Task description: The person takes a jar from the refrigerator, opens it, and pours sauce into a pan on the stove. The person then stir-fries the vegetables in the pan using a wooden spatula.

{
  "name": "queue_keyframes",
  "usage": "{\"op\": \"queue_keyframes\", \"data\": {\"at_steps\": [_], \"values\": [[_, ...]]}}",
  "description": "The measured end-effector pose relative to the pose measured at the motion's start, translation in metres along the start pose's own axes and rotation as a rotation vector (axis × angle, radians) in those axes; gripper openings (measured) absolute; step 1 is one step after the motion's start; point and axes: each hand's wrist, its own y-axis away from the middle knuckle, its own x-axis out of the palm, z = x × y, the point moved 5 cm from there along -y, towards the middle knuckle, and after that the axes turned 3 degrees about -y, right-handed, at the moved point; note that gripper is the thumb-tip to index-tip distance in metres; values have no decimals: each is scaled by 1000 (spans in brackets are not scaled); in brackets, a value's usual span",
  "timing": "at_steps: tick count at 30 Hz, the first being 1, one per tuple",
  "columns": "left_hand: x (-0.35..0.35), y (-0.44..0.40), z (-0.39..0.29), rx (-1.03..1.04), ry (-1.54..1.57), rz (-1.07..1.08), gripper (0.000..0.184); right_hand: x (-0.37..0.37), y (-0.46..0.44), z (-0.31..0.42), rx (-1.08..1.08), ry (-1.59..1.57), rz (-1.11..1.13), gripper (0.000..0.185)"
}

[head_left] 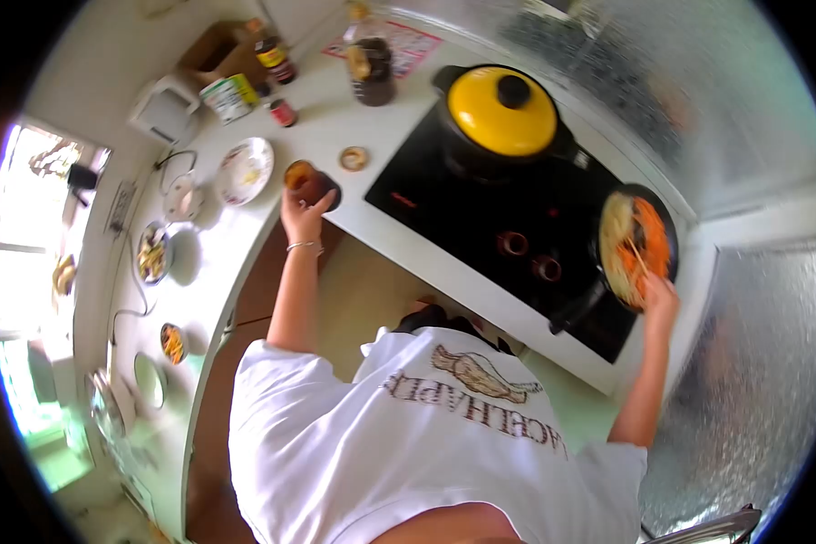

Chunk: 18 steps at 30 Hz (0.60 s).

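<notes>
Our left hand curls round a reddish-brown glass jar at ten o'clock; our right hand grips thin wooden chopsticks, pointing eleven o'clock from the fingers into the round black frying pan.

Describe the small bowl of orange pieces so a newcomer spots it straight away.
Find the white counter on the window side, at the left of the picture. Along it, look between the larger bowl of pale and dark chunks and the pale round dish. It's the small bowl of orange pieces; neither neighbour shows that orange filling.
</notes>
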Motion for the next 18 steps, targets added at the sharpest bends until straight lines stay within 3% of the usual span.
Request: {"op": "queue_keyframes", "data": {"at_steps": [5,6,12,14,16,18], "values": [[-15,-52,10,69,-122,-67,62,-43,2,45,59,152,-154,13],[-17,-66,14,116,-270,-124,64,-42,2,49,81,167,-148,15],[12,-138,42,99,-127,-132,56,-34,13,55,84,212,-174,16],[23,-155,59,105,-255,-156,57,-33,13,69,68,231,-191,16],[33,-166,74,148,-406,-191,59,-36,15,78,367,14,-164,16],[40,-169,79,86,-425,-122,54,-33,11,86,371,-47,-87,17]]}}
